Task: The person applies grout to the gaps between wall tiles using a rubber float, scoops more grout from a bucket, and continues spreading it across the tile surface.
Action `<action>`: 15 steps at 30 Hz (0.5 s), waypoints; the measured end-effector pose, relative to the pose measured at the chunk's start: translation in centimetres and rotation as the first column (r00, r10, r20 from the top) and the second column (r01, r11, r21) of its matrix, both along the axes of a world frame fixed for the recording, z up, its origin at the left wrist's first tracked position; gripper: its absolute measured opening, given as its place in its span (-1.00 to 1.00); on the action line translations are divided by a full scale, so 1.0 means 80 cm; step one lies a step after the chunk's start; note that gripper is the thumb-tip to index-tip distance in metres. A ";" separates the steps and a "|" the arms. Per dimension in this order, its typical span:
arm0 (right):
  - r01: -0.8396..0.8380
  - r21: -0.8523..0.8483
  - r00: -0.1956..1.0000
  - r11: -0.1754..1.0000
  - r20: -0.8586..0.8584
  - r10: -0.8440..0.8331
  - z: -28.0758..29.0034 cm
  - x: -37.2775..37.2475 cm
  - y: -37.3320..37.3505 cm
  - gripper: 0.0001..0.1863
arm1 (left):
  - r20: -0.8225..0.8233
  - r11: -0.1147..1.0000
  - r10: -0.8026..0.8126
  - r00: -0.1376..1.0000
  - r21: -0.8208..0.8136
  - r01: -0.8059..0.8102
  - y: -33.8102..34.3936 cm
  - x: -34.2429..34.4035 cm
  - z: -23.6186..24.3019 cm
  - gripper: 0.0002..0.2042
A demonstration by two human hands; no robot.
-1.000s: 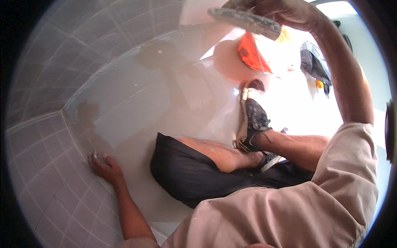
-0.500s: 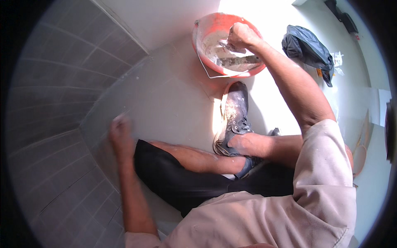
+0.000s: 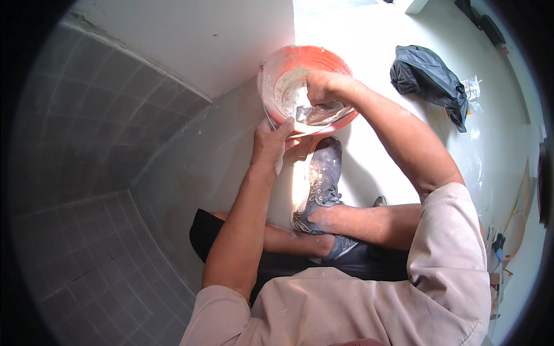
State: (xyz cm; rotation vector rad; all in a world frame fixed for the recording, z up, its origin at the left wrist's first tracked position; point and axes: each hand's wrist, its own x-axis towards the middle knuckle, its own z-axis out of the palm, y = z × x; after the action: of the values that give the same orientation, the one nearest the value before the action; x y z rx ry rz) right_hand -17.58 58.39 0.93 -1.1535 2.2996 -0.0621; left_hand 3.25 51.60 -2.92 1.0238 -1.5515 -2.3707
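– Left hand (image 3: 270,143) has moved to the bucket (image 3: 314,56), just beyond the shoe (image 3: 326,167), pinching the rim left of the shoe.
– And the right hand (image 3: 323,87)?
– Curled inside the bucket; what it grips cannot be told.
– Handling?
– Probably stiff-walled, weighted by paste (image 3: 291,92); grasp the rim.

A short-sleeved beige shirt (image 3: 346,303) tops black shorts (image 3: 280,265) and dark laced shoes (image 3: 327,173).

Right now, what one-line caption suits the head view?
Left hand gripping a round orange-red bucket smeared with whitish residue, right hand inside it.
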 end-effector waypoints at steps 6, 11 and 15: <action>0.033 -0.060 0.989 0.998 -0.144 -0.042 0.032 0.030 0.017 -0.76 | -0.074 0.991 0.083 0.994 0.115 -0.074 0.025 0.043 0.011 -0.69; 0.078 -0.209 0.997 0.975 0.031 -0.073 -0.013 0.074 0.003 -0.74 | -0.136 0.981 0.165 0.977 0.123 -0.149 0.036 0.101 -0.003 -0.72; -0.036 -0.510 0.999 0.859 0.001 0.042 -0.067 0.107 -0.008 -0.78 | -0.143 0.981 0.182 0.973 0.097 -0.169 0.050 0.113 -0.012 -0.73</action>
State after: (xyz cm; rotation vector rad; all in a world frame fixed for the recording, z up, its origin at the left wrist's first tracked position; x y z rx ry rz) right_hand -9.01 57.75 -4.47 -1.4444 2.3136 -0.7022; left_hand 12.28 55.63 -3.85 0.9296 -1.2641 -2.3485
